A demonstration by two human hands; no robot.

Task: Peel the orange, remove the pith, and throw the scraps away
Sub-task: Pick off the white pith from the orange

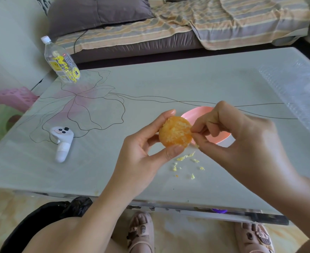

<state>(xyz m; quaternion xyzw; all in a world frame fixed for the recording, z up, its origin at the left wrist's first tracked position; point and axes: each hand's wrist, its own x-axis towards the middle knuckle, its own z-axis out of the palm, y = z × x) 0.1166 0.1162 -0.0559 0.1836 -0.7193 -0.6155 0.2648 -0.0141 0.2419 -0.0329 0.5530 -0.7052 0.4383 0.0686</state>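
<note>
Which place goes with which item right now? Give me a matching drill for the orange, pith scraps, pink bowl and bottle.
Items:
1. orange
2. pith scraps
3. pink bowl
4. bottle

Places:
A. far left corner of the table
B. held by the left hand
C. loose on the table, nearer the person than the orange
D. on the table behind the orange, partly hidden by the right hand

Pairs: 1-B, 2-C, 3-D, 4-A
</note>
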